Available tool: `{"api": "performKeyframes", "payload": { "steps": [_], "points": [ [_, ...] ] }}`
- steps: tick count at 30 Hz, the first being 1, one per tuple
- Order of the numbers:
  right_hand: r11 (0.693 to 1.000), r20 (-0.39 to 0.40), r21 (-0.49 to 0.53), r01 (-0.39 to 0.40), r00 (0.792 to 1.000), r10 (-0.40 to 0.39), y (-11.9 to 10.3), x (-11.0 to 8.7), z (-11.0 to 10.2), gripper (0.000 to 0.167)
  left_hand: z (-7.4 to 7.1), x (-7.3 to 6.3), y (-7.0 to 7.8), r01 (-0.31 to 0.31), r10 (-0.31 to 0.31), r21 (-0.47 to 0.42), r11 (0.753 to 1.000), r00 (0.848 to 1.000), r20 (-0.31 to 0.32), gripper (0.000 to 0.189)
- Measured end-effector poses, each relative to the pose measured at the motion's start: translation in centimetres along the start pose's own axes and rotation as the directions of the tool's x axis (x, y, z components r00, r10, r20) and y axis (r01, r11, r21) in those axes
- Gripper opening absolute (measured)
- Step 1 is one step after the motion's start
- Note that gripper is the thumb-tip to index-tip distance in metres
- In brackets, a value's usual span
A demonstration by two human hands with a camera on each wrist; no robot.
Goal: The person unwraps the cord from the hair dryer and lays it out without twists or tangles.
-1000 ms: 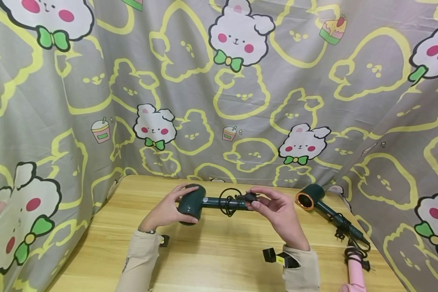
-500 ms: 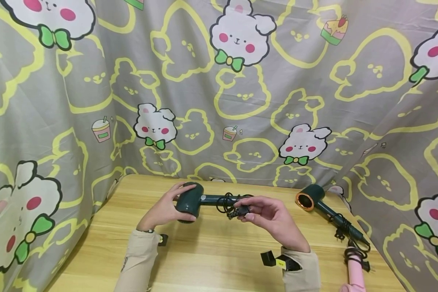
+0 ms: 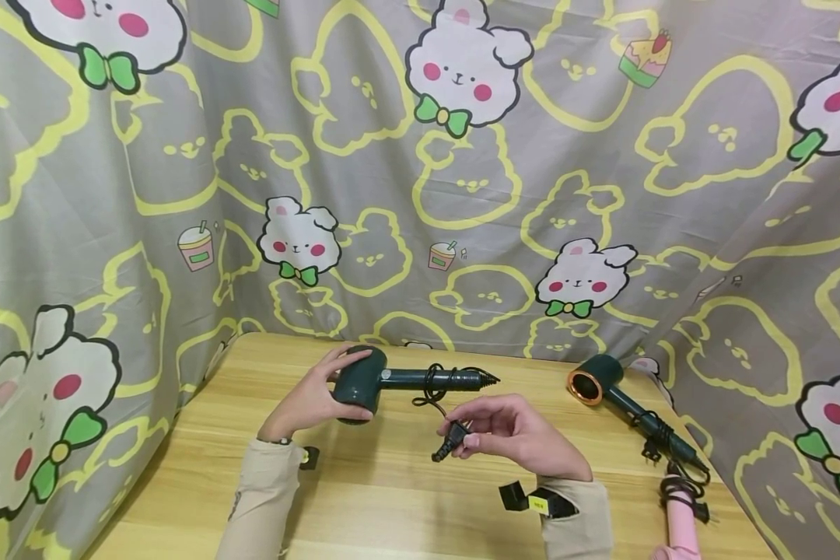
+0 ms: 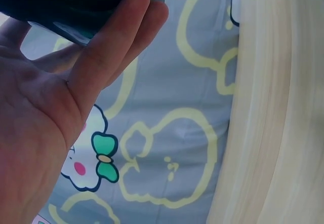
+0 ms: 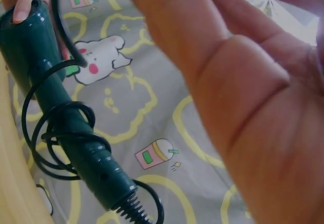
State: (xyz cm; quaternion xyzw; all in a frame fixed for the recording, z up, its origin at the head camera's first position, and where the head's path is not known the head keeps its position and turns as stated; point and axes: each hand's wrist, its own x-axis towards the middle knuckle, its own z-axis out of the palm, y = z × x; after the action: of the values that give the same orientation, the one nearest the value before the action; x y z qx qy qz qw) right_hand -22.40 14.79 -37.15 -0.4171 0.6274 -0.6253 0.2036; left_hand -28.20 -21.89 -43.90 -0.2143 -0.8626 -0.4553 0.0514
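Note:
My left hand [image 3: 311, 398] grips the barrel of a dark green hair dryer [image 3: 360, 385] above the table, its handle pointing right. In the left wrist view, the fingers of that hand [image 4: 55, 92] wrap the dark barrel [image 4: 76, 6]. Black cord [image 5: 66, 133] loops around the handle in the right wrist view. Nearer the person, my right hand [image 3: 514, 435] pinches the black plug [image 3: 455, 435] at the cord's end between thumb and fingers. The plug is out of sight in the right wrist view, where the right hand [image 5: 238, 92] covers much of the picture.
A second green hair dryer [image 3: 598, 377] with a copper-coloured rim lies at the table's right, its cord bundled on the handle. Closer in is a pink handled appliance [image 3: 682, 521] with black cord, cut off by the frame. A patterned curtain [image 3: 392, 179] encloses the wooden table [image 3: 385, 505].
My right hand has drawn the plug from the handle's end toward the person and left, pulling out a length of cord. The left hand and hair dryer have shifted slightly left.

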Motion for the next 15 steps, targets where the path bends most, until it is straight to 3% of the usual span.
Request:
{"api": "performKeyframes", "payload": {
  "steps": [9, 15],
  "points": [
    [0.994, 0.067, -0.042, -0.102, 0.992, 0.105, 1.2, 0.1, -0.8, 0.026, -0.2, -0.1, 0.1, 0.008, -0.008, 0.001, 1.0, 1.0, -0.011, 0.095],
    [0.979, 0.02, -0.034, -0.2, 0.979, 0.2, 2.3, -0.1, -1.8, 0.036, -0.4, -0.2, 0.2, 0.011, -0.011, -0.004, 1.0, 1.0, -0.017, 0.094]
  ]
}}
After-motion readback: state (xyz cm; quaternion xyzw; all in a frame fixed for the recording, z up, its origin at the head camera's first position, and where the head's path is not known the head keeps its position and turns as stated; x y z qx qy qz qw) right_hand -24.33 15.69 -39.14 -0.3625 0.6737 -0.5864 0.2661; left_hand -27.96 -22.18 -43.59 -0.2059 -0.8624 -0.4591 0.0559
